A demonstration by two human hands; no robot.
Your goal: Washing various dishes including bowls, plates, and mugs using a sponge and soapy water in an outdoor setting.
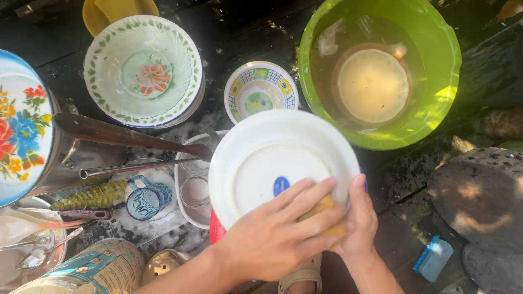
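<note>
L hand [275,231] comes in from bottom centre, fingers [313,197] together and pressed flat over a yellow sponge [326,208], pinning it vs the underside of a white plate [275,158]. R hand [358,220] sits just beside it on the plate's lower-right rim, fingers closed on the edge w/ one fingertip poking up past it. Plate is held upside down, tilted toward the camera, blue round mark near its centre, right in the middle of view above the wet dark ground.

Bottom left: a printed tin [92,269], spoons [46,247] in a metal dish, a blue patterned mug [146,198] lying on its side next to a green corn-cob-shaped thing [90,196]. Behind the plate, a clear glass [194,190] in a white tub. Bottom right, a blue scrub brush [433,257] on dark ground, well apart from the hands.

Further out: a steel pot w/ long handle [125,133], floral enamel lid [22,125] at left edge, small checked-rim bowl [260,92] just above the plate, big green-leaf-rim bowl [143,71] top left. Top right, a green basin [381,71] of murky water w/ a brown dish sunk in it.
</note>
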